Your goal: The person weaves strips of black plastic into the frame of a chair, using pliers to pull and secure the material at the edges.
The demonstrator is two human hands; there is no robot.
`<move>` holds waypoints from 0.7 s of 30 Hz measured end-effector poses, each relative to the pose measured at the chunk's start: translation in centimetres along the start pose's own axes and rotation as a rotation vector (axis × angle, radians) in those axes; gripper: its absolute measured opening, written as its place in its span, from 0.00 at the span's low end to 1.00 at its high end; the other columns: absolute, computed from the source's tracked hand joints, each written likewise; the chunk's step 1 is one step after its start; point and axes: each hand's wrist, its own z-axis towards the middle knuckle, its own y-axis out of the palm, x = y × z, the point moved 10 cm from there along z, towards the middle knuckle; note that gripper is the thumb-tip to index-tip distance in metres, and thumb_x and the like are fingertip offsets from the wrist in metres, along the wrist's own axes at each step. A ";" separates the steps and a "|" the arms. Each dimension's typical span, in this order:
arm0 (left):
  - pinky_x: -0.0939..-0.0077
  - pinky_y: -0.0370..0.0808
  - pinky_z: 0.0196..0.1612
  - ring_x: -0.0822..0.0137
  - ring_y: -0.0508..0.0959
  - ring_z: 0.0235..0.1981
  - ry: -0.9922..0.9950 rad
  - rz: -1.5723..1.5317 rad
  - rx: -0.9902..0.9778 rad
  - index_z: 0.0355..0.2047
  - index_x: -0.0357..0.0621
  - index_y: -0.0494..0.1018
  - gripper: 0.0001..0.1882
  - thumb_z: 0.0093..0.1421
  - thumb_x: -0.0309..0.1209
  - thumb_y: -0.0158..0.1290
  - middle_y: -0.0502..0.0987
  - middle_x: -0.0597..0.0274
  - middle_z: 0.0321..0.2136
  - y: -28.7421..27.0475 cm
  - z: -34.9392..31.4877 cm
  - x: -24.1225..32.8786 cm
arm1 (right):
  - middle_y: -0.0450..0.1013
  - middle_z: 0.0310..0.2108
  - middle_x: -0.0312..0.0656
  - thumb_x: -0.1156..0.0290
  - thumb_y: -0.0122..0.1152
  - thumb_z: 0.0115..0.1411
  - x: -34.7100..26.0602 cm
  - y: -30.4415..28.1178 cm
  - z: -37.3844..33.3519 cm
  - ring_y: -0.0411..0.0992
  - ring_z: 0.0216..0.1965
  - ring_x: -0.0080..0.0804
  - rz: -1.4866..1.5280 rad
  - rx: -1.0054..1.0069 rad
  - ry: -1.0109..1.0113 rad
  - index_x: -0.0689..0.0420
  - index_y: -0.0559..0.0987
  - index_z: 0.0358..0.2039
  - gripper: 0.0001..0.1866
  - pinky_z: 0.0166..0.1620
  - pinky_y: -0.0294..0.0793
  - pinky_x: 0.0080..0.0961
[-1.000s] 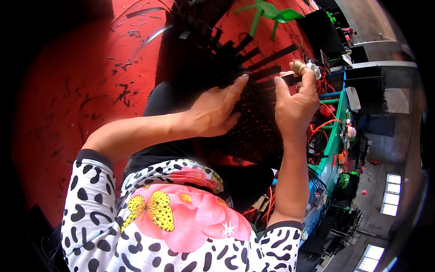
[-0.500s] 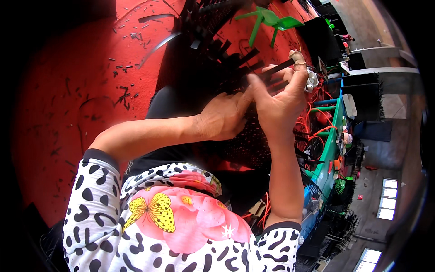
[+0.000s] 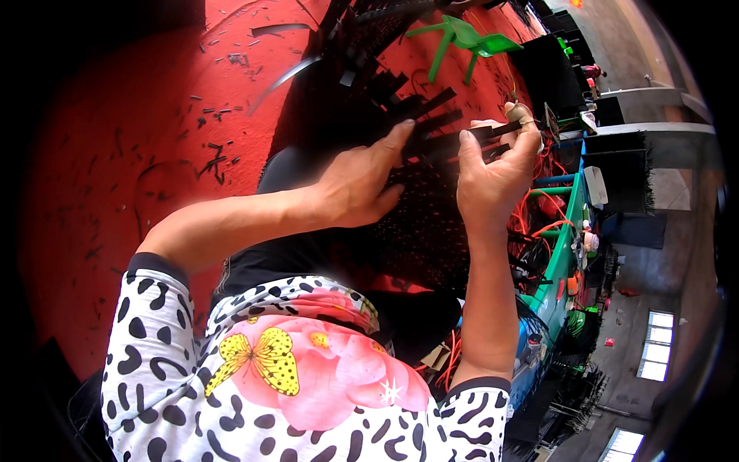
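Now the right hand [image 3: 493, 181] pinches a flat black strip [image 3: 462, 138]; the left hand [image 3: 358, 185] lies spread on woven mesh [image 3: 423, 223].

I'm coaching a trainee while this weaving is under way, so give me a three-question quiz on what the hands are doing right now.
1. True or false: the right hand pinches a black strip.
2. Where does the left hand rest? A) on the green chair B) on the black woven panel C) on the red floor
3. What colour is the floor strewn with offcuts?

Key: 1 true; 2 B; 3 red.
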 end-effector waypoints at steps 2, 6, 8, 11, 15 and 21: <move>0.69 0.72 0.28 0.59 0.73 0.24 -0.038 0.018 -0.039 0.62 0.35 0.45 0.47 0.44 0.21 0.57 0.72 0.53 0.33 0.6 0.5 -0.3 | 0.71 0.35 0.41 0.82 0.62 0.45 0.7 0.2 -0.1 0.69 0.36 0.33 0.078 -0.013 0.063 0.61 0.64 0.50 0.29 0.45 0.67 0.33; 0.62 0.72 0.32 0.50 0.74 0.29 -0.032 0.099 -0.067 0.62 0.35 0.44 0.47 0.45 0.24 0.57 0.71 0.49 0.35 1.4 1.0 -0.4 | 0.71 0.38 0.42 0.80 0.64 0.45 0.4 0.2 0.1 0.69 0.39 0.34 0.084 -0.025 0.059 0.62 0.63 0.51 0.31 0.47 0.66 0.33; 0.59 0.72 0.34 0.48 0.74 0.31 -0.056 0.122 -0.105 0.62 0.35 0.44 0.46 0.45 0.25 0.57 0.71 0.47 0.35 1.9 1.3 -0.6 | 0.71 0.38 0.42 0.78 0.66 0.44 0.5 0.4 0.4 0.69 0.39 0.35 0.128 -0.039 0.075 0.63 0.63 0.51 0.33 0.49 0.65 0.35; 0.53 0.72 0.35 0.42 0.74 0.32 -0.047 0.102 -0.119 0.61 0.33 0.44 0.43 0.48 0.27 0.54 0.71 0.38 0.37 2.4 1.7 -0.7 | 0.72 0.38 0.40 0.64 0.74 0.36 -3.8 0.3 1.2 0.70 0.41 0.39 -0.124 0.002 -0.304 0.61 0.65 0.50 0.40 0.53 0.59 0.43; 0.54 0.72 0.35 0.44 0.74 0.32 -0.006 0.128 -0.069 0.58 0.33 0.47 0.40 0.47 0.27 0.54 0.71 0.40 0.35 2.1 1.6 0.0 | 0.73 0.33 0.38 0.63 0.74 0.36 -4.4 2.1 1.8 0.71 0.38 0.38 -0.157 -0.079 -0.207 0.59 0.68 0.48 0.38 0.51 0.61 0.41; 0.54 0.71 0.36 0.43 0.73 0.34 -0.045 0.084 -0.100 0.58 0.33 0.53 0.39 0.46 0.28 0.56 0.70 0.41 0.40 2.3 1.4 -0.6 | 0.73 0.25 0.34 0.75 0.66 0.43 -4.2 4.1 2.5 0.72 0.31 0.33 -0.121 -0.117 -0.193 0.60 0.69 0.45 0.26 0.50 0.61 0.40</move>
